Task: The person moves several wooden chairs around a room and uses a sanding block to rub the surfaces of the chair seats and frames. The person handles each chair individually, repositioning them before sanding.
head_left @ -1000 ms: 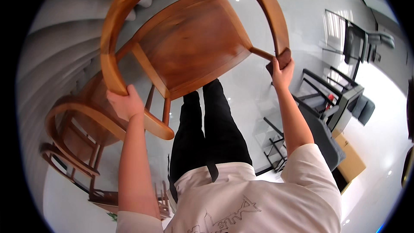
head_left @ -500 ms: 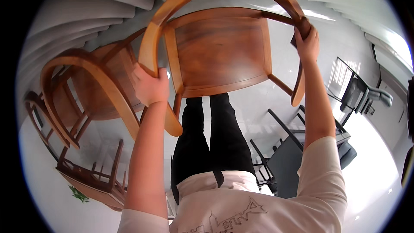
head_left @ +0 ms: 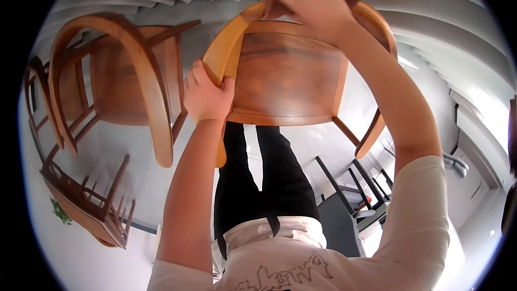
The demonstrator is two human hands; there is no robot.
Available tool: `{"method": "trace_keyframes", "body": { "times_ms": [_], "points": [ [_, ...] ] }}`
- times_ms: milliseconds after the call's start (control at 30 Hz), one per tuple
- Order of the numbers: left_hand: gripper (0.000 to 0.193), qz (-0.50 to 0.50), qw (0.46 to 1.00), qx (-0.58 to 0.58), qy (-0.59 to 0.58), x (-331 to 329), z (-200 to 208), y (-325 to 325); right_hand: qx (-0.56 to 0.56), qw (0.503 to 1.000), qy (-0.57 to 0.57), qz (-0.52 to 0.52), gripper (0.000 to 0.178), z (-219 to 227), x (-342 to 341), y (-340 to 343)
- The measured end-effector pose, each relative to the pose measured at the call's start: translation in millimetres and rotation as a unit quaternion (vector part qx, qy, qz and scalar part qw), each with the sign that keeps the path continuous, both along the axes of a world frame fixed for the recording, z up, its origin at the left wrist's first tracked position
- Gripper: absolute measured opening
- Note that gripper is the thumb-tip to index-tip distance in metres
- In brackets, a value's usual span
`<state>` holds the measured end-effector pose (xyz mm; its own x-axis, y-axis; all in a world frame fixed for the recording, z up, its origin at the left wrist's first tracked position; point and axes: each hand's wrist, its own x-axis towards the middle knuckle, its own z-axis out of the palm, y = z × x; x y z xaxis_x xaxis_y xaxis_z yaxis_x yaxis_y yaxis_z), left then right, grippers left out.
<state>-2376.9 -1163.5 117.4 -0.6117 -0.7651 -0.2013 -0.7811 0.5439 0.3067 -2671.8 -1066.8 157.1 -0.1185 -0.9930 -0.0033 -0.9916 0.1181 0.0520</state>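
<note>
A wooden armchair (head_left: 291, 86) with a curved top rail and a flat seat stands in front of my legs. My left hand (head_left: 209, 94) grips the lighter left arm of its rail, fingers wrapped round it. At the top of the rail, my right hand (head_left: 315, 5) lies over the wood, its fingers blurred by motion. A dark brown patch, which looks like a cloth (head_left: 276, 8), shows under the right fingers against the rail. The hand hides most of it.
To the left stands another wooden armchair (head_left: 121, 81), with one more beyond it. A dark wooden piece of furniture (head_left: 81, 199) and a green plant (head_left: 61, 211) are at lower left. Grey curtains (head_left: 431, 11) hang behind. A dark grey table (head_left: 339, 221) and black-framed furniture stand at the right.
My right hand has moved from the right arm of the chair up and left to the top of the rail. My left hand keeps its hold; the view has shifted.
</note>
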Motion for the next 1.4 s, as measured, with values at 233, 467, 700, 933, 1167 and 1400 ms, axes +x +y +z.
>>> {"method": "trace_keyframes", "body": {
  "times_ms": [233,467,700,933,1167,1400],
  "points": [
    [0.067,-0.031,0.997,-0.017,0.068,-1.0,0.7,-1.7,0.054,0.973,-0.019,0.222,0.032,-29.8,80.2,-71.9],
    [0.029,0.125,0.905,0.167,0.37,30.0,-10.1,-18.0,-0.013,0.959,-0.035,0.282,0.031,-49.6,135.4,-75.8],
    [0.018,0.205,0.859,0.325,0.338,155.0,21.8,-28.5,-0.09,0.922,-0.13,0.352,0.03,-70.0,246.0,-36.5],
    [0.021,0.138,0.899,0.302,0.285,98.8,45.1,-47.0,-0.114,0.83,-0.349,0.419,0.018,-128.1,413.7,69.8],
    [0.06,-0.092,0.987,-0.037,0.125,-15.5,0.7,-20.7,0.326,0.695,-0.634,-0.091,0.015,-100.2,405.2,183.7],
    [0.059,-0.051,0.998,-0.001,0.029,-21.4,0.3,-9.6,0.047,0.197,-0.82,-0.535,0.02,-174.8,286.6,257.5]
  ]
}}
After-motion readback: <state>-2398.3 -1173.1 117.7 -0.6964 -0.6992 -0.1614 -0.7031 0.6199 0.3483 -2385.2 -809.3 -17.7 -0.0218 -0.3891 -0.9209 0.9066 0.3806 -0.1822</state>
